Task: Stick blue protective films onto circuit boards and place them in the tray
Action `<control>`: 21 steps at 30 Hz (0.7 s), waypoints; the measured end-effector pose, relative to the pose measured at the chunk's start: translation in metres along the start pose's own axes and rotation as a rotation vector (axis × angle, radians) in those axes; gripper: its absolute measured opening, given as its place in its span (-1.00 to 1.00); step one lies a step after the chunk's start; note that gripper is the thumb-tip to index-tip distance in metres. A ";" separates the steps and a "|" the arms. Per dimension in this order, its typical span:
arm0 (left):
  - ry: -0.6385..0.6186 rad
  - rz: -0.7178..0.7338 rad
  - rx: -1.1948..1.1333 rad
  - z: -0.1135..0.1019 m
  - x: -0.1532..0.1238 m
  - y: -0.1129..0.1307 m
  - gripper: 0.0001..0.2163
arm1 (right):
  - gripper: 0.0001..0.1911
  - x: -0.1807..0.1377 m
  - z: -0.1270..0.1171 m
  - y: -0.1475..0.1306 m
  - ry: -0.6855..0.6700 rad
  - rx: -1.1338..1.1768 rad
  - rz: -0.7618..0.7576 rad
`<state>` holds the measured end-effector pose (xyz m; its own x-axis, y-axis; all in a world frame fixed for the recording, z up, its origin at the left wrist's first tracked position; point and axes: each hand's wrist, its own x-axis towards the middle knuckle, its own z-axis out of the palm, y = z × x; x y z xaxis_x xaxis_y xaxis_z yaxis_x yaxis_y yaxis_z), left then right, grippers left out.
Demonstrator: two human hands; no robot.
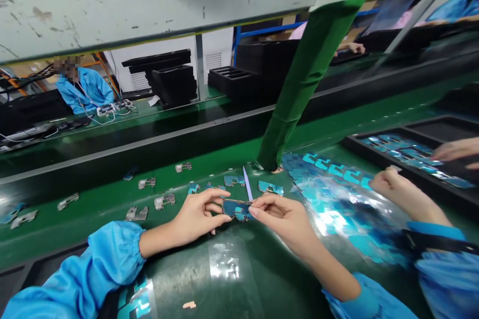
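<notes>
A small circuit board [232,209] with blue film patches is held up between my two hands, above the green mat. My left hand [200,213] pinches its left end between thumb and fingers. At the opposite end, my right hand [281,213] has thumb and forefinger closed on the board's edge. Just behind the board lies a pale lilac stick [247,184], its tip pointing away. Close by on the mat are more blue-filmed boards, one left of the stick [234,180] and one to its right [271,188].
Several metallic boards [164,202] lie scattered leftward. Right of me spreads a pile of blue film pieces [348,214]. A co-worker's hand [406,194] reaches in there, beside a black tray [355,143] of boards. A green-wrapped post [295,94] rises behind the mat.
</notes>
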<state>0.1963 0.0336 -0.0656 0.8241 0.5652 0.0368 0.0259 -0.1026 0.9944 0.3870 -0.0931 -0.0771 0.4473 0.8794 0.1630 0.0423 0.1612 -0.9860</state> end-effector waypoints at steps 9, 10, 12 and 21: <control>-0.013 -0.027 0.026 0.001 0.000 -0.003 -0.65 | -0.79 0.001 0.000 -0.001 -0.017 -0.037 0.043; -0.008 -0.029 0.029 0.001 0.000 -0.003 -0.65 | -0.79 0.002 0.000 -0.001 -0.022 -0.033 0.053; -0.009 -0.033 0.033 0.002 0.000 -0.001 -0.66 | -0.78 0.002 0.000 -0.002 -0.030 -0.029 0.072; -0.038 -0.050 0.012 0.002 -0.001 0.005 -0.67 | -0.80 0.003 0.000 -0.004 -0.026 -0.033 0.105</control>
<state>0.1971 0.0308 -0.0609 0.8424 0.5385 -0.0167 0.0738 -0.0847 0.9937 0.3883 -0.0907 -0.0723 0.4272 0.9022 0.0592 0.0263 0.0530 -0.9982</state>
